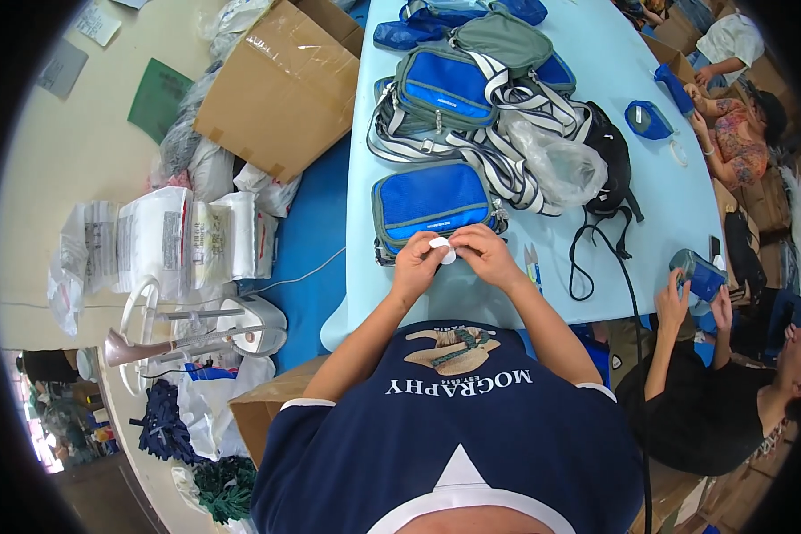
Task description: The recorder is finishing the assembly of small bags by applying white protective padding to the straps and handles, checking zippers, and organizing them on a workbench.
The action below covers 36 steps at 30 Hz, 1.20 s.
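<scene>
Close to the table's near edge, my left hand [418,264] and my right hand [488,254] meet, both with fingers pinched. Between them is a small white round piece [443,250], partly covered by the fingers; its exact kind is unclear. Just beyond my hands lies a blue bag with grey trim [432,200], flat on the table. Behind it, more blue and grey bags [445,87] are piled with striped straps [498,165]. To the right of my hands lies a small pair of blue-handled snips [532,265].
A light blue table [676,191] carries a clear plastic bag [561,165], a black bag with a cord [607,160] and a blue pouch [648,120]. A cardboard box [280,84] stands left. A co-worker at right holds a blue pouch [701,274]; another person works farther back.
</scene>
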{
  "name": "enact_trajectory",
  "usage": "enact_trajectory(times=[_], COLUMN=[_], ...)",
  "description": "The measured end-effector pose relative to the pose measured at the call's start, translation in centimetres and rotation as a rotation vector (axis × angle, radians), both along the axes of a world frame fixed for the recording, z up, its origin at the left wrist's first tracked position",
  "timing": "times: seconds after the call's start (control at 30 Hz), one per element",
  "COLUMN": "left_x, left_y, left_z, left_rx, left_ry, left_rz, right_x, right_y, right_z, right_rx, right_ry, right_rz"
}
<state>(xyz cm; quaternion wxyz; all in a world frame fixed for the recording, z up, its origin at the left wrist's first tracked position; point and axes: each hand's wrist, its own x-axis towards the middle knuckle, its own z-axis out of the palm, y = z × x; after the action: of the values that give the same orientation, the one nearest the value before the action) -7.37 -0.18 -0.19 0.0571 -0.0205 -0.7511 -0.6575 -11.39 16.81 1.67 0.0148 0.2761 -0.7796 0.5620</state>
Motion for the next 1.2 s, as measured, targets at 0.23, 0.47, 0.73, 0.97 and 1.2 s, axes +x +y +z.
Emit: enact_trajectory(times=[0.23,0.47,0.73,0.97,1.2], left_x=[-0.2,-0.3,-0.2,-0.2,-0.4], left_y=[0.1,-0.1,-0.1,-0.2,-0.7], left_z=[0.4,0.6,0.9,0.3,-0.3], left_rx=[0.015,0.057,0.057,0.102,0.147], left_ry=[0.026,-0.024,-0.013,-0.004,-0.019], left_rz=[0.078,0.127,0.106,0.102,0.05], right_x=[-0.7,-1.2,-1.4,-1.3,-1.9], right_y=[-0.3,-0.7,-0.8,-0.5,-1.0], right_z=[1.0,1.5,2.2,1.8,-0.1], right_rx=[0.125,0.181,0.246,0.211,0.038], right_ry=[0.255,0.457,0.692,0.575,-0.073], right_rz=[0.022,0.077,0.127,0.137,0.183])
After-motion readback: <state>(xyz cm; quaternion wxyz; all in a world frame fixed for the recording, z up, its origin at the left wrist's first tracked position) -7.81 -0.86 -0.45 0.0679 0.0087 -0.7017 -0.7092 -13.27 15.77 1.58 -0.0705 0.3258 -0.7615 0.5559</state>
